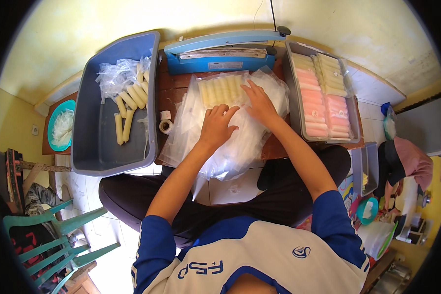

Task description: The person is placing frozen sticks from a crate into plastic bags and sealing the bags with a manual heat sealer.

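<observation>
A clear plastic pack of pale yellow sticks [219,91] lies flat on a pile of clear plastic bags [218,154] in front of me. My left hand [217,126] is at the pack's near edge, fingers spread and thumb apart. At its right edge rests my right hand [259,104], with the fingers stretched out toward the sticks. Neither hand is closed around anything; whether the fingertips press on the film is hard to see. Behind the pack stands a blue bar heat sealer [220,60], its long arm ending in a black knob.
Left, a grey tub [110,164] holds loose yellow sticks and crumpled plastic. A grey crate [328,140] of pink and yellow packs stands right. Small tape rolls [165,126] sit beside the tub. A teal basin [54,143], green chair [66,241] and another person [410,159] are farther out.
</observation>
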`<state>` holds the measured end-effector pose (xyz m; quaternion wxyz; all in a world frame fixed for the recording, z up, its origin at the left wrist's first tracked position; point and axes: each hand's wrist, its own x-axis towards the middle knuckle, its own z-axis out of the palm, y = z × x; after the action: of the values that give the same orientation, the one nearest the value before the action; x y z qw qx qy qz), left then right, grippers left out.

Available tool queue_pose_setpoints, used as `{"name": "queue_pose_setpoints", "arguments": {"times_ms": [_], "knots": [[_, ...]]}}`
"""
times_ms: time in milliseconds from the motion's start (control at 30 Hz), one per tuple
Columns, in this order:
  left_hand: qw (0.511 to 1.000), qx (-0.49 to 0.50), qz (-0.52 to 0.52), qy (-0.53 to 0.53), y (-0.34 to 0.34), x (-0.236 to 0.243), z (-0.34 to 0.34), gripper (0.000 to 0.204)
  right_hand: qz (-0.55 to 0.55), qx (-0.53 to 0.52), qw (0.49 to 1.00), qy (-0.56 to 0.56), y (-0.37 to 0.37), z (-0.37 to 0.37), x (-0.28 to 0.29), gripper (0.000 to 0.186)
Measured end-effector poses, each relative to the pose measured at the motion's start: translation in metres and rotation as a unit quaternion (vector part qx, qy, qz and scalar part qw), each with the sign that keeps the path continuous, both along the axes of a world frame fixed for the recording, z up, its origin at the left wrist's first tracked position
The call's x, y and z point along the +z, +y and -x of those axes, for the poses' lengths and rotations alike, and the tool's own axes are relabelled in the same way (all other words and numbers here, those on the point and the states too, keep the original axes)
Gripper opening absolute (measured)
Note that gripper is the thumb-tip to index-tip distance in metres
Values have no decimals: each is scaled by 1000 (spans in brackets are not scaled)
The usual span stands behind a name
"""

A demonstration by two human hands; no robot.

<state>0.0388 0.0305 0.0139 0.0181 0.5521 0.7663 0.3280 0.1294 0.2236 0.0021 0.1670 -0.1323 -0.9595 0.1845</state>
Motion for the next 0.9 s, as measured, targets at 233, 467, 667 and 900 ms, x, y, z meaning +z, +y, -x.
{"name": "queue_pose_setpoints", "arguments": {"times_ms": [233, 467, 667, 900], "knots": [[999, -24, -18, 33, 1, -3, -1, 49, -80, 42, 985, 146, -5, -34, 7, 30], [994, -20, -102, 43, -4, 8, -4, 24, -102, 38, 971, 213, -25, -44, 27, 18], [996, -19, -78, -35, -28, 61, -4, 11, -15, 77, 956, 281, -73, -16, 64, 17], [992, 72, -82, -62, -109, 112, 27, 13, 42, 159, 936, 312, -130, 35, 96, 15]]}}
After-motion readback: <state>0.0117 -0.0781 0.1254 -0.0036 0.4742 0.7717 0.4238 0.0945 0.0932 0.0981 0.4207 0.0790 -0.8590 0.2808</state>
